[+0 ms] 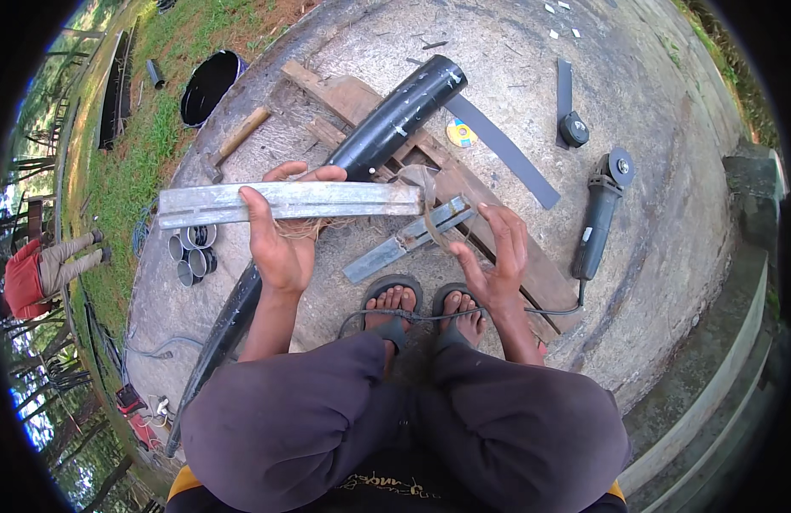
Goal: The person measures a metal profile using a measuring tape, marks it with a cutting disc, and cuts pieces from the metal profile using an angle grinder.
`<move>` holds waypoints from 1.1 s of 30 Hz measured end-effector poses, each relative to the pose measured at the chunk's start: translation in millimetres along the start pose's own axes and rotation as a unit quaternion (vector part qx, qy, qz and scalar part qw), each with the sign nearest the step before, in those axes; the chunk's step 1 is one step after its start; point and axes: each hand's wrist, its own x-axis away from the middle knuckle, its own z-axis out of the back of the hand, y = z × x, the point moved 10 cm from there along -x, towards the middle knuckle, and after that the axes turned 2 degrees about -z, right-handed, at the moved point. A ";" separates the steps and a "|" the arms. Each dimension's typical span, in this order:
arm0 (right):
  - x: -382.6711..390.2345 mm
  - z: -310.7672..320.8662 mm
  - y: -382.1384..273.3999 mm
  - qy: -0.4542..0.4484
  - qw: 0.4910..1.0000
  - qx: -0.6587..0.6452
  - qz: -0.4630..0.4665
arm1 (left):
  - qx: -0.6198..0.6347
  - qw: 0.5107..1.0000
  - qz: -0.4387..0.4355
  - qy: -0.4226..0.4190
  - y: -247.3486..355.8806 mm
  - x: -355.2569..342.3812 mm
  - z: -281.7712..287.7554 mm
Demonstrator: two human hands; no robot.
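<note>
The hammer (238, 139) lies on the concrete at your far left, out of your working space, so leave it there. Your left hand (282, 248) clamps the grey metal bar (344, 202), thumb across the near face and fingers behind, the bar lying almost level in front of you. That looks like a sound grip; shifting it a little toward the bar's right end would likely steady that end better. Loose fibres (311, 229) hang just beneath the bar; let none catch under your palm. Behind and below it, the black pipe (399, 118) slants over the wooden boards (464, 184), so lift the bar clear before turning it. The brown band (429, 224) sits at the bar's right end, its tail reaching your right hand (498, 261). There your thumb and forefinger stand apart; I cannot tell whether the band is pinched. Draw it evenly and mind any sharp metal edge. Under it lies a second metal bar (380, 259), easy to knock. At far right rests the angle grinder (599, 218); its cable (549, 311) crosses by your feet, so step with care.
</note>
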 end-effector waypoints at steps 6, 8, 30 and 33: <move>-25.1 -15.5 -23.8 -0.036 0.999 -0.029 0.009 | 0.166 0.982 0.095 -0.009 -43.3 10.0 -10.4; -26.5 -11.1 -15.0 -0.040 0.998 -0.054 -0.022 | 0.197 0.975 0.105 0.002 -49.5 13.7 -11.3; 67.6 -11.7 29.7 -0.434 0.890 -0.017 -0.141 | -0.575 0.817 -0.019 0.041 119.8 2.0 3.9; 44.2 -10.1 31.3 -0.317 0.930 -0.015 -0.183 | -0.655 0.738 0.130 -0.095 26.4 4.9 -29.8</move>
